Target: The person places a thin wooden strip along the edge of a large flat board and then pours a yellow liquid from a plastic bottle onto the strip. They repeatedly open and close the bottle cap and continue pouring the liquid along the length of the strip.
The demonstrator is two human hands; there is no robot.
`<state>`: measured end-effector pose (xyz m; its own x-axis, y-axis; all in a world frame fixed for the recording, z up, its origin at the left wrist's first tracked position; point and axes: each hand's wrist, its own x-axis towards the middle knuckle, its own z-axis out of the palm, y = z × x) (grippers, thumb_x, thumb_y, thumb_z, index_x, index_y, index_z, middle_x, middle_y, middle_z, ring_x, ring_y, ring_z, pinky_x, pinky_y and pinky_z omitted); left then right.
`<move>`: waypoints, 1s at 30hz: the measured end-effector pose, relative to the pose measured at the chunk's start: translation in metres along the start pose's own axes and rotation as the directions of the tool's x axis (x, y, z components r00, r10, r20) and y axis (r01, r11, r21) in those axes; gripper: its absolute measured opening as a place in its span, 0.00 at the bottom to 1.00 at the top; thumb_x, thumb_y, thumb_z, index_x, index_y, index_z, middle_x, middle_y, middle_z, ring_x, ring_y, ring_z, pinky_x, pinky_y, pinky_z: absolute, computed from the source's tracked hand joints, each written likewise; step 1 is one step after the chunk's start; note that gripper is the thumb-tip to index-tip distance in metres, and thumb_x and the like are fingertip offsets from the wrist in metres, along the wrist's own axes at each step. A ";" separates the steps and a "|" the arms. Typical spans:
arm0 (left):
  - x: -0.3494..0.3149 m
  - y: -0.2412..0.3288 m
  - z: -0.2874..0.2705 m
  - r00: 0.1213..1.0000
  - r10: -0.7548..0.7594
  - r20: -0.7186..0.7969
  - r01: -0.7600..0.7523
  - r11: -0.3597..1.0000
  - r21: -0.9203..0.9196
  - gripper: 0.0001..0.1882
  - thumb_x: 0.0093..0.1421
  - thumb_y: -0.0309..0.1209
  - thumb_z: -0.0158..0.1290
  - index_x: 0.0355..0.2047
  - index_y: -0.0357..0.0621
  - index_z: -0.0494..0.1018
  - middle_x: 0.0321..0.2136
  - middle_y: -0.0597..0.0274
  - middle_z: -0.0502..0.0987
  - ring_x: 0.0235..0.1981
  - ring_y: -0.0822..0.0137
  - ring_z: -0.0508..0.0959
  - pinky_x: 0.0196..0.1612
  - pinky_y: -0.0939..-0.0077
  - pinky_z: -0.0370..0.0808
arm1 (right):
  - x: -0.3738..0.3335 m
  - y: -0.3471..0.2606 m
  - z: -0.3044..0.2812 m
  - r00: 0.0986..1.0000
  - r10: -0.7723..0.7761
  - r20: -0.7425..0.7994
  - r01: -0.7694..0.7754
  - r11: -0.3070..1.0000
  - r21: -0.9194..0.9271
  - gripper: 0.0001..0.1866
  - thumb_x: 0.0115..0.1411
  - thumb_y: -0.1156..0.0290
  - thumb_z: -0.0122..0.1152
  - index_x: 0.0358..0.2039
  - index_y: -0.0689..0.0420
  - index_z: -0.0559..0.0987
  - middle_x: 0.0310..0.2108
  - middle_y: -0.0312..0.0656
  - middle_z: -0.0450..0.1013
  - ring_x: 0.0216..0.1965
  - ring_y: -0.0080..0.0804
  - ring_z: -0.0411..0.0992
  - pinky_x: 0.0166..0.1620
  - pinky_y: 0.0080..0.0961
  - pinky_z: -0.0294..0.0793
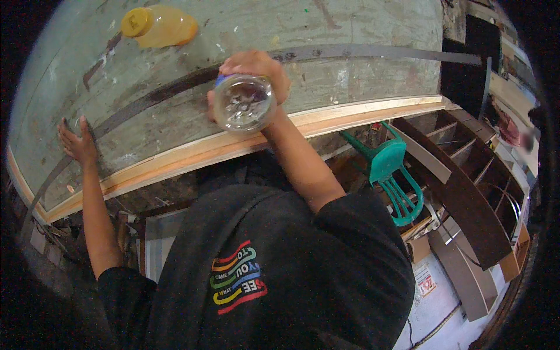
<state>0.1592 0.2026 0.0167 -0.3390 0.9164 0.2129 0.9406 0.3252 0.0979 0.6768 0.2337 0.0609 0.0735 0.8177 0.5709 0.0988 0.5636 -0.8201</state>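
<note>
My right hand is wrapped round a clear plastic bottle, whose round base faces up toward me. A bit of blue shows at its far side; the bottle's neck is hidden below. Under the bottle and hand runs a long dark strip, laid across the grey-green worktable. Fingers spread, my left hand rests at the table's left part, beside the strip, holding nothing. Farther off is a yellowish bottle with a yellow cap, which seems to lie on its side.
A pale wooden edge borders the table's near side. To the right stand a green plastic chair and a dark brown shelf unit with compartments. The strip's right end sticks out past the table. Loose boards lean at the lower right.
</note>
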 end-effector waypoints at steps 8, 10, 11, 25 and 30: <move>-0.001 0.014 -0.006 1.000 0.008 -0.022 -0.009 0.999 -0.034 0.44 0.59 0.68 0.49 0.68 0.57 0.59 0.71 0.53 0.56 0.73 0.52 0.52 0.69 0.39 0.44 | -0.016 0.038 -0.148 0.923 0.345 -0.173 -0.383 0.873 -0.303 0.34 0.53 0.54 0.72 0.55 0.57 0.69 0.48 0.39 0.71 0.50 0.33 0.70 0.59 0.41 0.71; 0.000 0.014 -0.006 1.000 0.012 -0.018 -0.013 1.000 -0.016 0.44 0.59 0.68 0.49 0.68 0.57 0.59 0.71 0.53 0.56 0.73 0.52 0.52 0.69 0.40 0.44 | -0.010 0.043 -0.184 0.896 0.391 -0.211 -0.336 0.907 0.254 0.30 0.57 0.58 0.70 0.54 0.58 0.70 0.51 0.42 0.72 0.52 0.36 0.70 0.59 0.42 0.71; 0.000 0.014 -0.005 1.000 0.025 -0.015 -0.025 1.000 -0.009 0.44 0.59 0.68 0.49 0.68 0.57 0.60 0.71 0.54 0.56 0.73 0.52 0.52 0.69 0.40 0.44 | -0.009 0.045 -0.191 0.908 0.376 -0.188 -0.279 0.873 0.399 0.28 0.59 0.60 0.69 0.54 0.59 0.71 0.53 0.44 0.72 0.54 0.37 0.70 0.59 0.42 0.71; 0.004 0.013 -0.008 0.993 0.109 -0.044 -0.112 0.991 -0.072 0.44 0.59 0.66 0.51 0.68 0.57 0.60 0.71 0.53 0.56 0.72 0.49 0.52 0.70 0.43 0.43 | -0.004 0.021 -0.018 0.997 0.047 -0.064 -0.047 0.999 -0.003 0.28 0.49 0.55 0.70 0.46 0.55 0.71 0.33 0.38 0.75 0.36 0.34 0.75 0.48 0.34 0.75; 0.000 0.009 -0.002 0.999 0.045 -0.021 -0.045 0.999 -0.021 0.43 0.59 0.66 0.51 0.68 0.58 0.60 0.70 0.51 0.57 0.72 0.49 0.52 0.70 0.43 0.44 | 0.001 0.059 -0.156 0.968 0.108 -0.227 -0.147 0.975 -0.164 0.34 0.57 0.41 0.61 0.52 0.57 0.69 0.42 0.40 0.71 0.40 0.35 0.71 0.48 0.37 0.75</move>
<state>0.1671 0.2052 0.0195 -0.2969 0.9249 0.2377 0.9543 0.2785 0.1085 0.8377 0.2497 0.0188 0.3068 0.8258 0.4732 0.2488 0.4103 -0.8773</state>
